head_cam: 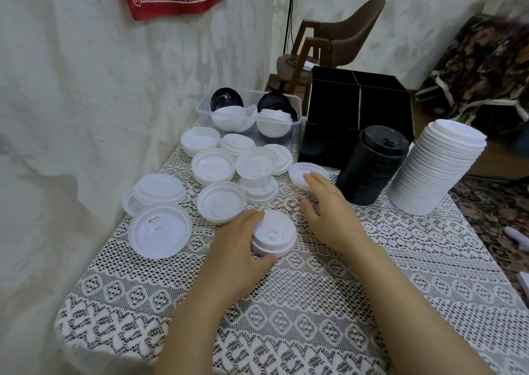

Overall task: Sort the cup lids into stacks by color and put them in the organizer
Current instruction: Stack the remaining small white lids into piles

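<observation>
Left hand (239, 245) grips small white stack (276, 231) mid-frame; right hand (326, 211), fingers spread, sits over loose white lid (297, 171). We're likely mid white-stacking; next we lift that lid onto it.

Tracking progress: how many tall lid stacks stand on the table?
2: black stack before the organizer, white stack right of it. The left hand grips a short stack. None seems hidden.

This looks like a home (lace tablecloth (315, 331), brown chair (353, 28)).
</observation>
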A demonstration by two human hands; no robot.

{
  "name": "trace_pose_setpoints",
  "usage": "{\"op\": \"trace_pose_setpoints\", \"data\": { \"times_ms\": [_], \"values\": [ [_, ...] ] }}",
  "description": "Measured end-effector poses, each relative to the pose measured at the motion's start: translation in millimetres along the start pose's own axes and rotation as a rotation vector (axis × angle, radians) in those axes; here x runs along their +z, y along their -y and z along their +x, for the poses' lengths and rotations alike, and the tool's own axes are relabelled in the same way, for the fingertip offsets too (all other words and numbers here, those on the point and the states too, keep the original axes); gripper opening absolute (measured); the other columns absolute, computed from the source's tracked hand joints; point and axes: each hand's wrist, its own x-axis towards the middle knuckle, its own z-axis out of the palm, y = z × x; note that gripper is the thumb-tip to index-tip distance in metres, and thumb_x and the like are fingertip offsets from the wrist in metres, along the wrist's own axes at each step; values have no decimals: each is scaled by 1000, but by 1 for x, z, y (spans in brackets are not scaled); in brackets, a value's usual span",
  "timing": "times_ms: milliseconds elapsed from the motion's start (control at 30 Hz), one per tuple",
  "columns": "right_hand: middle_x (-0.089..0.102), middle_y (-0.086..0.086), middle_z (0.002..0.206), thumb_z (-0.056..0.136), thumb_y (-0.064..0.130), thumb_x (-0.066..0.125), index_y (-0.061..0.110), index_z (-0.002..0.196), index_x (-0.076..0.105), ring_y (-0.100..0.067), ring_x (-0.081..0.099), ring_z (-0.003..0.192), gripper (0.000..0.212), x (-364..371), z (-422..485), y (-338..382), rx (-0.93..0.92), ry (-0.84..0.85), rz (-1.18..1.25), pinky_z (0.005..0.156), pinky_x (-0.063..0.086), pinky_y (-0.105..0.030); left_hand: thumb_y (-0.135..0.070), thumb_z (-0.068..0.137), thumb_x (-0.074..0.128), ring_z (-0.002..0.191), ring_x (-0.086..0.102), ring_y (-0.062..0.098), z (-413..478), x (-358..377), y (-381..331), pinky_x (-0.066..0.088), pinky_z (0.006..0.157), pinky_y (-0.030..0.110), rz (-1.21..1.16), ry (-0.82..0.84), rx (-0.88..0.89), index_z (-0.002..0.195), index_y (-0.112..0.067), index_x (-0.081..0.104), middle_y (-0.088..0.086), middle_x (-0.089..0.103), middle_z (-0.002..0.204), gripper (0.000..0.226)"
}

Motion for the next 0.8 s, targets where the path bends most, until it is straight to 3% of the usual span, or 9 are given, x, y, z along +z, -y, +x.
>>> {"op": "trace_pose_setpoints", "data": {
  "times_ms": [67, 167, 233, 333, 433, 500, 633, 800],
  "values": [
    [40, -8, 151, 100, 20, 45, 9, 146, 39, -23, 32, 141, 48, 6, 10, -5, -12, -18, -140, 115, 25, -32, -34, 86, 70, 139, 23, 6, -1, 0, 0, 15, 106, 16, 7, 6, 0, 148, -27, 30, -14, 27, 153, 74],
    [68, -13, 110, 91, 6, 53, 2, 116, 65, -34, 59, 105, 28, 14, 16, -8, -77, -136, -223, 91, 46, -43, -35, 86, 69, 140, 22, 6, 0, 0, 1, 16, 109, 19, 3, 2, -2, 148, -28, 29, -15, 26, 153, 74],
    [72, -13, 96, 86, 2, 60, 2, 104, 71, -35, 63, 90, 21, 16, 15, -9, -86, -203, -178, 81, 50, -44, -36, 86, 69, 140, 22, 6, 0, 0, 1, 17, 111, 21, 4, 5, -3, 148, -29, 29, -16, 25, 154, 75],
    [71, -5, 94, 88, 8, 64, 7, 99, 72, -25, 64, 86, 14, 13, 9, -6, -38, -244, -42, 79, 52, -38, -36, 85, 69, 140, 22, 6, 0, 0, 1, 19, 113, 24, 6, 4, -2, 148, -29, 29, -16, 26, 153, 75],
    [68, 8, 89, 91, 11, 63, 18, 93, 67, -12, 63, 82, 8, 7, -1, 1, 120, -253, 267, 73, 52, -21, -37, 85, 69, 140, 22, 7, -1, 0, 2, 19, 113, 24, 6, 4, -7, 148, -30, 29, -17, 26, 153, 75],
    [69, 6, 85, 90, 8, 63, 18, 87, 62, -11, 65, 83, 11, 1, -10, 8, 241, -267, 561, 70, 52, -15, -36, 86, 69, 140, 23, 7, 0, 0, 2, 19, 112, 23, 0, 8, -7, 148, -30, 29, -18, 26, 151, 74],
    [73, -11, 100, 89, -5, 61, 6, 101, 59, -20, 72, 91, 17, -6, -27, 17, 535, -111, 1296, 81, 59, -31, -36, 86, 69, 137, 23, 5, 0, 1, 3, 19, 109, 20, -3, 7, -4, 147, -31, 29, -19, 26, 151, 73],
    [72, -17, 106, 91, -4, 54, 0, 112, 59, -27, 67, 106, 22, -12, -41, 21, 723, -18, 1646, 91, 53, -39, -36, 86, 69, 136, 23, 3, 1, 3, 5, 19, 107, 17, -7, -9, 7, 147, -32, 29, -21, 26, 150, 73]
  ]
}}
